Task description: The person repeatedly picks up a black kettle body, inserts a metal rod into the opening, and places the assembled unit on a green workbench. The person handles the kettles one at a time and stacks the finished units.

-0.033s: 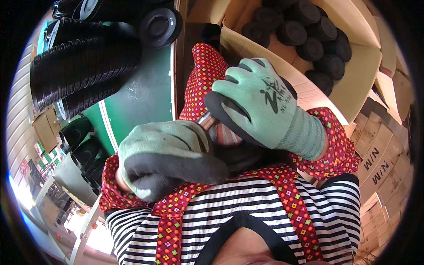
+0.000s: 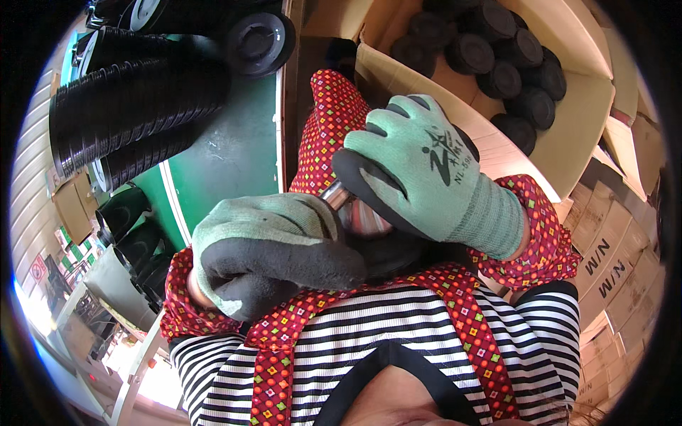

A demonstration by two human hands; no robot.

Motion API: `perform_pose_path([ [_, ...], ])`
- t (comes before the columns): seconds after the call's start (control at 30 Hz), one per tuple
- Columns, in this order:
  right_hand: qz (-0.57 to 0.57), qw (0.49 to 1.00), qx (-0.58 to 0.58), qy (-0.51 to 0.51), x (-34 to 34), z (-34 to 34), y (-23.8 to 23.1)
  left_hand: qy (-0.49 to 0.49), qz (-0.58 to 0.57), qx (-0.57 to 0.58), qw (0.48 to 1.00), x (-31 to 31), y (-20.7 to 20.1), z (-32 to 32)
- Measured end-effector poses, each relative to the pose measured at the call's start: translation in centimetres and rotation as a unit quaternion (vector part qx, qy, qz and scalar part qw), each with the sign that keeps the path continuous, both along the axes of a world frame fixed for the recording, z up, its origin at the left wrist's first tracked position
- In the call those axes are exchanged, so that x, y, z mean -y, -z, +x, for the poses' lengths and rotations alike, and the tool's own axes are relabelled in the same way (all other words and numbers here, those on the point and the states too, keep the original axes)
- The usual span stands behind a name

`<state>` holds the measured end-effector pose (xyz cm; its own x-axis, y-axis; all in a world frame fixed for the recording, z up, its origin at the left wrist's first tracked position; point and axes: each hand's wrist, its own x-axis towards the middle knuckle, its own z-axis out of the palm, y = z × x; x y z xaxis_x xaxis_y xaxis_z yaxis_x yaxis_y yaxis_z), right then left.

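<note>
Both of my hands wear light green gloves with dark grey palms and are held in front of my chest. My left hand (image 2: 273,252) is closed in a fist around one end of a short, shiny metal rod (image 2: 334,196). At the rod's other end my right hand (image 2: 419,170) is closed with its knuckles facing away from me, and its grip hides how the rod continues. Just below the rod, a reddish and grey striped rounded thing (image 2: 368,219) shows between the hands. Under it is a dark black object (image 2: 387,255), mostly covered by the gloves.
A green-topped table (image 2: 245,153) at the left carries rows of stacked black round discs (image 2: 138,106) and a single black disc (image 2: 259,44). An open cardboard box (image 2: 455,106) at the far right holds several black round parts (image 2: 501,78). Cardboard cartons (image 2: 614,263) stand at the right.
</note>
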<state>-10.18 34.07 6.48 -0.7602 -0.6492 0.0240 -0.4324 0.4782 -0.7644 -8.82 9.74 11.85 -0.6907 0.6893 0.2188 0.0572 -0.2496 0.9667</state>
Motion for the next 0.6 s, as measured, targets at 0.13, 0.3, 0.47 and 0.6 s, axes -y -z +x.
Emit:
perform_pose_path([
  [0.13, -0.095, 0.993, -0.058, 0.028, 0.6, 0.0, 3.1, -0.028, -0.3, -0.151, 0.941, -1.4, -3.3, 0.6],
  [0.3, -0.147, 0.984, -0.094, 0.04, 1.6, -0.3, 3.5, -0.005, -0.551, -0.187, 0.813, -4.0, -6.4, -0.2],
  [0.47, -0.025, 0.998, -0.062, -0.021, 2.1, 0.3, 1.2, -0.037, -0.628, -0.035, 0.776, -3.1, -3.8, 1.5],
  [0.6, 0.002, 0.999, -0.048, -0.009, 1.9, 0.8, -0.3, 0.014, -0.602, -0.019, 0.798, -1.2, -1.7, 0.2],
])
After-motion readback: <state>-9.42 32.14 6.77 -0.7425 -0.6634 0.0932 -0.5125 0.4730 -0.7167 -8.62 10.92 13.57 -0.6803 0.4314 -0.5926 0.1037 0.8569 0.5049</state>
